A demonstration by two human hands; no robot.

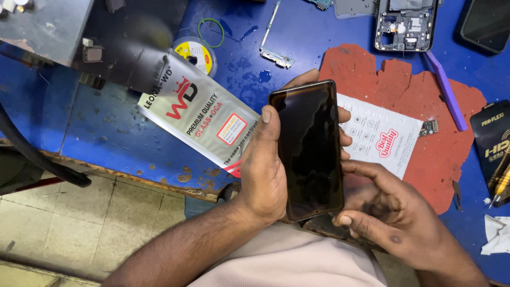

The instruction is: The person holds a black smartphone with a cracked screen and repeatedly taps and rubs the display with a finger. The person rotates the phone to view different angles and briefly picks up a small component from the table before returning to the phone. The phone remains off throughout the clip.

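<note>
A black smartphone (311, 149) with a dark glossy screen is held upright above the edge of a blue workbench (106, 127). My left hand (263, 175) grips it from the left, thumb on the upper left edge, fingertips showing along the right side. My right hand (393, 212) touches the phone's lower right corner, with its thumb by the bottom edge and fingers curled beneath.
A silver foil pouch (196, 114) lies left of the phone, a white printed sheet (380, 135) on a torn red mat (441, 106) to the right. An opened phone frame (406, 24), purple pry tool (446, 90), wire spool (197, 53), green ring (211, 32) and a black box (491, 143) sit around. Tiled floor lies below left.
</note>
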